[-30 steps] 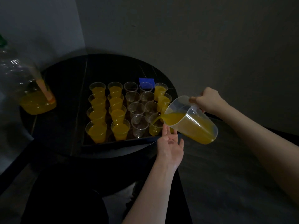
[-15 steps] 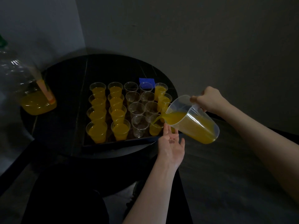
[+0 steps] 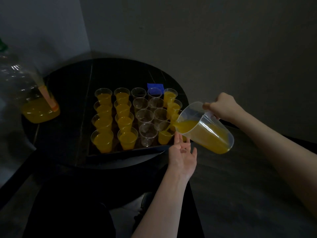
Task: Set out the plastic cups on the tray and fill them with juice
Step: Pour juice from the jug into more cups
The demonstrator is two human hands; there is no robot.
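A dark tray (image 3: 120,154) on the round black table holds several clear plastic cups in rows. The two left columns and the far right column hold orange juice; the middle cups (image 3: 145,115) are empty. My right hand (image 3: 223,107) grips the handle of a clear jug (image 3: 205,129) of juice, tilted left. A stream runs from its spout into the front cup (image 3: 164,136), which is partly full. My left hand (image 3: 182,152) is palm up, fingers apart, under the jug's spout by the tray's front right corner, holding nothing.
A large clear bottle (image 3: 34,100) with juice in its bottom stands at the table's left edge. A blue square (image 3: 155,86) lies behind the tray. The round table (image 3: 68,109) sits against a wall corner; dark floor lies to the right.
The jug has kept pouring and tilted slightly more; the juice level in the front cup has risen. My left hand has stayed under the spout.
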